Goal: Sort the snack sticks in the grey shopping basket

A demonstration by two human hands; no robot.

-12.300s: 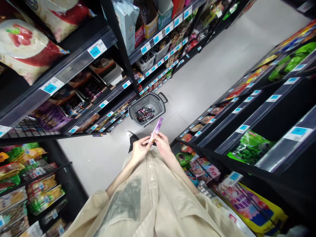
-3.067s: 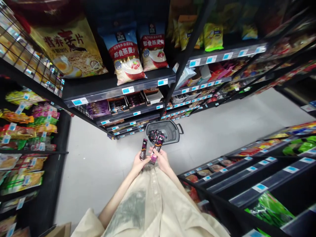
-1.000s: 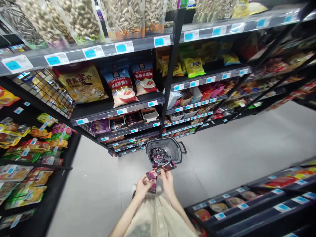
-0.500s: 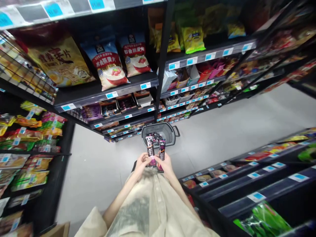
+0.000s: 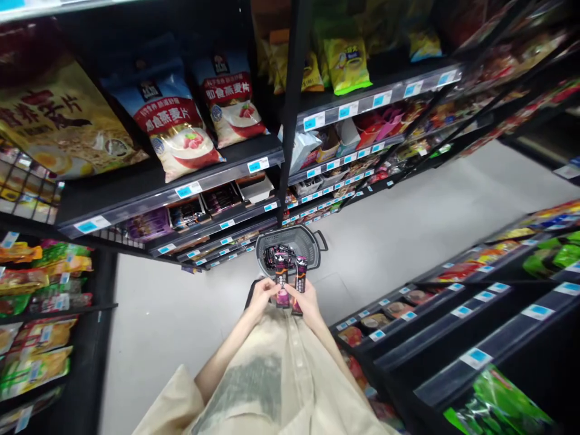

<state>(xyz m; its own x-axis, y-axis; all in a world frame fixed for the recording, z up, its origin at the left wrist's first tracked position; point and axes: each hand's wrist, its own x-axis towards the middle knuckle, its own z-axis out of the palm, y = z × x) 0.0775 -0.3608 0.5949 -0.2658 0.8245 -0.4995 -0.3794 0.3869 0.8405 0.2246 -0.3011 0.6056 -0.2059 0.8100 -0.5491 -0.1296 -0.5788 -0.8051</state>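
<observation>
Dim aisle, blurred (warped) edges

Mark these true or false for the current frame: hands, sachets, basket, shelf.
1. Each hand grips a dark stick sachet: left hand, right hand, sachets and. True.
2. The grey basket sits on a shelf. False: it stands on the floor.
3. The basket holds more dark packets. True.
4. The sachets lie flat in the palms. False: they stand upright, side by side.
5. Oat bags fill the shelf above. True.
</observation>
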